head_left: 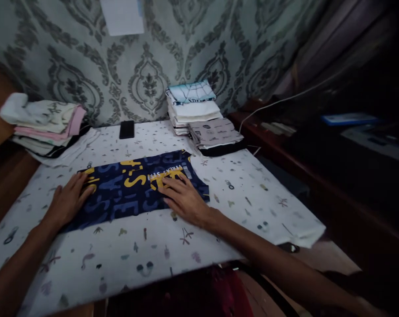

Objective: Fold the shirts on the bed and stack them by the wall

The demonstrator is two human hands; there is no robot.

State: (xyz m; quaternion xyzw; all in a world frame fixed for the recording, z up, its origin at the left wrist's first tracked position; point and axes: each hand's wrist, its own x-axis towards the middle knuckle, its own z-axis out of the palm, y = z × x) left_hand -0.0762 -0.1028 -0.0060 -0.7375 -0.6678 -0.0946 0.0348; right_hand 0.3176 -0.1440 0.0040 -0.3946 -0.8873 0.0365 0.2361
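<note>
Head view: a navy garment (116,204) with yellow and blue lettering lies flat on the patterned white cloth (136,264), between the two arms. The left hand (69,198), opened out and palm down, rests on its left end; the right hand (186,198), opened out, rests near its right end. Neither grips anything. Beyond, a black rectangular object (127,129) lies between left-side folded clothes (49,119) and right-side folded clothes (194,105).

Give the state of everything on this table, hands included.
Navy garment: laid flat.
Left hand: open, touching the navy garment.
Right hand: open, touching the navy garment.
Black phone: lying flat, screen dark.
Left clothes pile: stacked, uneven.
Tall clothes pile: folded, stacked.
Grey garment: folded, atop black fabric.
Tablecloth: spread out.
</note>
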